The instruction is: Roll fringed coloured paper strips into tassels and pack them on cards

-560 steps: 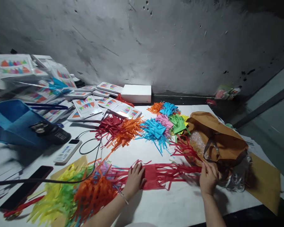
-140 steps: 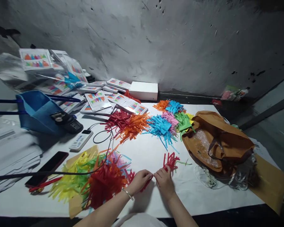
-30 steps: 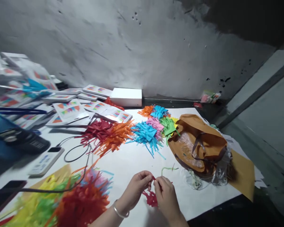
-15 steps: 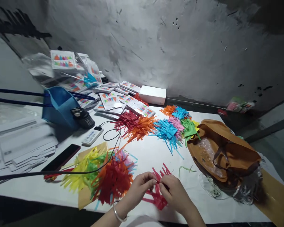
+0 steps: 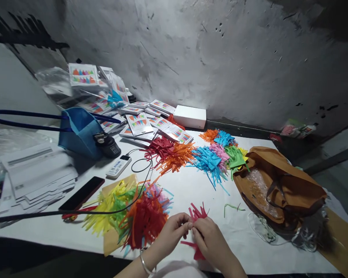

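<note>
Fingertips of both your hands meet low at the middle of the head view, drawn narrow. Your left hand point(image 5: 172, 233), with a silver bangle point(image 5: 144, 262) at its wrist, and your right hand point(image 5: 213, 239) pinch the red fringed paper point(image 5: 197, 211) between them; the exact spot gripped is too small to make out. Its strands stick up at twelve o'clock from your knuckles, and more of it shows at six, partly hidden by your right hand.

At nine o'clock from your grip, you have red and orange tassels point(image 5: 146, 220) heaped beside yellow strips point(image 5: 101, 212). A thin green strip point(image 5: 226, 205) lies at two, just short of the brown bag point(image 5: 298, 179), which sits open between two and three. At eleven are a dark red bunch point(image 5: 161, 150) and, touching it, an orange bunch point(image 5: 178, 156); blue tassels point(image 5: 207, 160) lie near twelve, with the white box point(image 5: 190, 116) farther back. Your phone point(image 5: 82, 193) rests between nine and ten, the power bank point(image 5: 118, 166) at ten.
</note>
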A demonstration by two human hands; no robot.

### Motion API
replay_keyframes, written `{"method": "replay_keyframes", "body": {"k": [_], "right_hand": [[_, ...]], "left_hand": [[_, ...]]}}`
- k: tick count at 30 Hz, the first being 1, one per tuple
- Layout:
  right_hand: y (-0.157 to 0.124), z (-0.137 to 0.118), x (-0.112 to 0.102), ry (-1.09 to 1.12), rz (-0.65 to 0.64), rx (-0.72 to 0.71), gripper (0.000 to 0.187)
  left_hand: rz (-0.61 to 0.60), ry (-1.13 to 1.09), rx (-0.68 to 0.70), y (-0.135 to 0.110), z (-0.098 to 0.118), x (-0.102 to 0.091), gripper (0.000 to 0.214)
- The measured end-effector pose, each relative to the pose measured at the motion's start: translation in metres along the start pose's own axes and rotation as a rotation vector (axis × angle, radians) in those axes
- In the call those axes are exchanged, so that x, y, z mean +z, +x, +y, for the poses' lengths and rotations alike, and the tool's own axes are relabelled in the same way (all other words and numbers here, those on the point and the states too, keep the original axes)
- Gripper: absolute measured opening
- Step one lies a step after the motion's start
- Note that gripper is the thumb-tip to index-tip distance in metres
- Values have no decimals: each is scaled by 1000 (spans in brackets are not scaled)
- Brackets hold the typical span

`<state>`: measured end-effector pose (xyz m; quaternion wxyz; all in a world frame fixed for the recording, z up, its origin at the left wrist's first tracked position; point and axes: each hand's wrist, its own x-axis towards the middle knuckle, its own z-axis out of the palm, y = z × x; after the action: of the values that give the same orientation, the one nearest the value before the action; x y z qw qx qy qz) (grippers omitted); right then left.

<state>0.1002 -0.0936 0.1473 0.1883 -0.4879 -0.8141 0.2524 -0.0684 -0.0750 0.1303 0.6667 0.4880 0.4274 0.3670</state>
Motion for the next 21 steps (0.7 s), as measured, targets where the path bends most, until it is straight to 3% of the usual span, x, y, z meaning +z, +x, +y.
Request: {"method": "replay_keyframes", "body": {"k": [6,11,18,21], "right_hand": [[-3,-1,4,158,37,140,18],[-4,2,10,230,68,156,24],[0,1,7,316,98,177,27],[2,0,8,319,98,170,28]], "left_hand": [[0,44,12,2,2,-3,25],[19,52,-5,5,2,-2,20],[25,-185,-108,6,0,-5,26],[2,-103,-73,5,6,-8,27]]}}
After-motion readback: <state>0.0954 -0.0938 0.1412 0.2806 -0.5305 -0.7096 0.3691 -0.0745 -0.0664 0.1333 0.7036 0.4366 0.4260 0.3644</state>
